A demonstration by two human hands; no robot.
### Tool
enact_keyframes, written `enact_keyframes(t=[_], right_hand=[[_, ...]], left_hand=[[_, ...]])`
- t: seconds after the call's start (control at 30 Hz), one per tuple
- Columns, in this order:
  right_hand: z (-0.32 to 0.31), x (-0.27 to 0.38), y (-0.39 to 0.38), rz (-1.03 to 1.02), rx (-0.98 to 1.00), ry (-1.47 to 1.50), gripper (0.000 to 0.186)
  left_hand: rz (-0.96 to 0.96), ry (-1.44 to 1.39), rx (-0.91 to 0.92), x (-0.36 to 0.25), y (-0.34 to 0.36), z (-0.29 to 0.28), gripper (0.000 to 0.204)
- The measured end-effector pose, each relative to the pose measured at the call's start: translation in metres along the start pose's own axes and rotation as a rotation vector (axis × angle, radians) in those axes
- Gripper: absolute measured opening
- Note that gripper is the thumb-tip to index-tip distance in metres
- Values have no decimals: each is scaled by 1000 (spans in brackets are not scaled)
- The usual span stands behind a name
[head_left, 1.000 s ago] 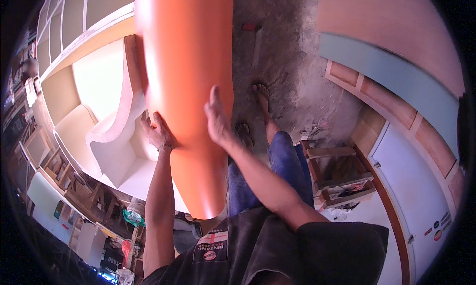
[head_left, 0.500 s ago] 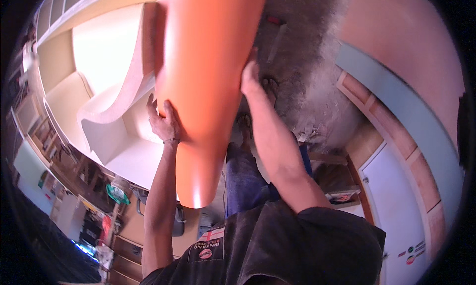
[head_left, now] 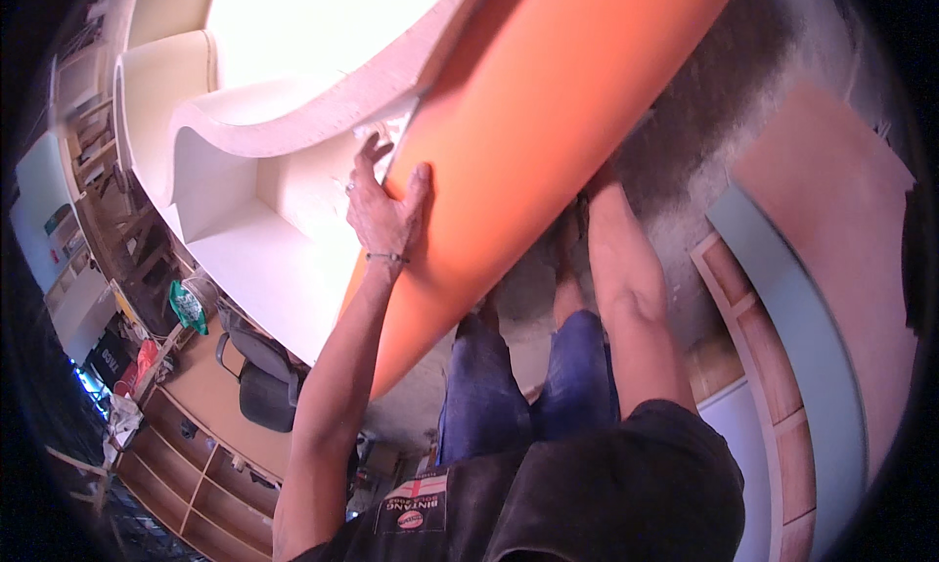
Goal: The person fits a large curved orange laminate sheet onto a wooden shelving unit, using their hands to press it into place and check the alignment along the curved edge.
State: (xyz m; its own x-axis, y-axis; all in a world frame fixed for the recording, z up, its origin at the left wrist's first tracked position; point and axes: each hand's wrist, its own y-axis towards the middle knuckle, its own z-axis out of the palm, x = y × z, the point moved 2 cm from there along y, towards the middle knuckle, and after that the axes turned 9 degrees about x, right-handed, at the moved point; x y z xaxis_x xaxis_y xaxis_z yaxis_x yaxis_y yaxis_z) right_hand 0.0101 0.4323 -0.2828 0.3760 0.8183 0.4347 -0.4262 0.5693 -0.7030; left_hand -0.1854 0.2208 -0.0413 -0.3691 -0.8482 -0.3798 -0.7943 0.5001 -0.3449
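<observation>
Seemingly unfixed, the bowed orange sheet [head_left: 548, 122] borders the white curved unit [head_left: 235, 259] beside the spread left hand [head_left: 386, 210], the right hand apart, hidden, its grip untellable.

Orange panel [head_left: 528, 151] smooth, softly glossy; floor [head_left: 738, 48] rough, matt

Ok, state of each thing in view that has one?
Sheet: curved, slanting up to the right.
Left hand: thumb and fingers apart, at the sheet's left edge.
Right hand: hidden behind the sheet; grip can't be told.
White unit: open, its inside showing.
Shelves: open-fronted.
Green bag: crumpled.
</observation>
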Motion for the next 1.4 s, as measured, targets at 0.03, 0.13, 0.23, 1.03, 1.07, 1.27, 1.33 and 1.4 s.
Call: enact_keyframes(t=[0.03,0.13,0.23,1.03,1.07,1.27,1.33,1.4], right_hand=[[1,6,-1,4,-11,-2,76],[3,-7,-48,100,-188,239,76],[84,-20,-181,164,-155,-238,76],[-118,-75,36,16,-156,166,82],[-124,-78,33,-13,-256,141,77],[-8,-61,-55,-175,-163,-168,69],[62,-41,-108,-126,-210,-203,69],[60,-36,-129,-155,-318,-495,74]], left_hand=[[16,-82,-15,9,1,5,77],[-11,-83,2,7,-3,5,76],[-39,-45,3,22,-12,-13,73],[197,-160,66,-3,3,31,73],[201,-201,64,-1,0,34,73],[208,-189,17,27,-5,0,76],[212,-300,-115,30,-12,-3,72],[295,-98,-225,19,-18,22,67]])
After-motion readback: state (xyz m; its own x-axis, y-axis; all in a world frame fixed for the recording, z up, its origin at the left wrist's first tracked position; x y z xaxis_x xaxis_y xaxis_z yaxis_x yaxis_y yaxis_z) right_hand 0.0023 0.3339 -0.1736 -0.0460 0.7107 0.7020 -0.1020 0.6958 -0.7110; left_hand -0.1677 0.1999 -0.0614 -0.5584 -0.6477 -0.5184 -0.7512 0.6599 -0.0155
